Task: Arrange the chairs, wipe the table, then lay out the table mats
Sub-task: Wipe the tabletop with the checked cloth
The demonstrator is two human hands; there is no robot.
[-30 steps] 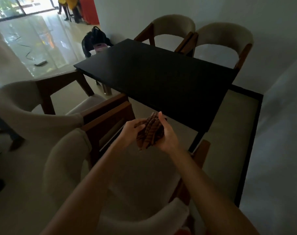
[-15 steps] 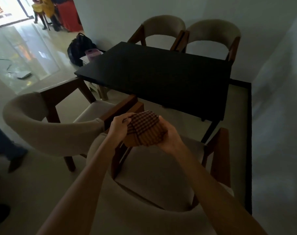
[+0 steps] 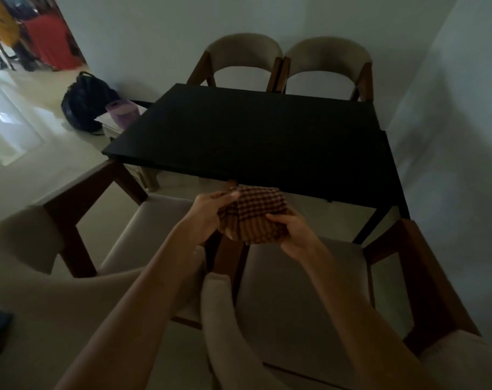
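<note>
A brown checked cloth [image 3: 253,215] is bunched between both my hands, just in front of the near edge of the black table [image 3: 253,136]. My left hand [image 3: 208,213] grips its left side and my right hand [image 3: 292,232] its lower right. Two beige chairs with wooden frames stand close below me, one on the left [image 3: 143,229] and one on the right [image 3: 304,280]. Across the table, two more beige chairs, a left one [image 3: 243,53] and a right one [image 3: 327,56], are tucked against its far edge.
A black backpack [image 3: 84,102] and a lilac container [image 3: 122,112] sit on the floor left of the table. White walls close in behind and on the right. People and a red object [image 3: 49,40] stand in the doorway at top left.
My view has swung to face the table squarely, over the two near chairs. My hands have moved the cloth forward to the table's near edge and spread it a little wider.
</note>
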